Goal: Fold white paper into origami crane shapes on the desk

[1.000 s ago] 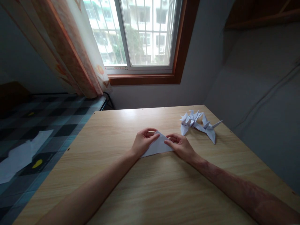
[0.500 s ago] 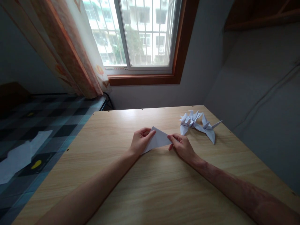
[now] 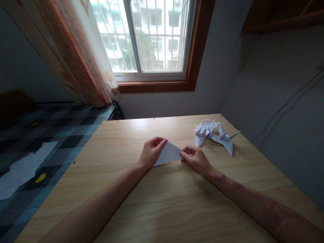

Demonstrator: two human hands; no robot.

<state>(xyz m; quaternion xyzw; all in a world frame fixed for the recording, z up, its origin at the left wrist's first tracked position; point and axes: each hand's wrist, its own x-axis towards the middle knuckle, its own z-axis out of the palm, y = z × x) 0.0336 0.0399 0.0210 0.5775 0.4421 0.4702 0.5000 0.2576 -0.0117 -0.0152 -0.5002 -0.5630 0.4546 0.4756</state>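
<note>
Triangular white paper (image 3: 169, 154), one — mid-frame, pinched between thumb and fingers of your left hand (image 3: 151, 151) and right hand (image 3: 196, 158)
Risk: your uneven pull may skew or tear it; folded paper figures (image 3: 207, 132), right of centre, at least two, overlapping; loose white paper (image 3: 23, 168), far left — sheet count unclear

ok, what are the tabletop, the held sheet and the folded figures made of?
Tabletop: wood or wood-look laminate, satin; pale grain, soft window sheen.
Held sheet: likely plain paper, matte white; thin, straight-edged.
Folded figures: probably similar paper, matte; sharp creases, pointed tips.
</note>
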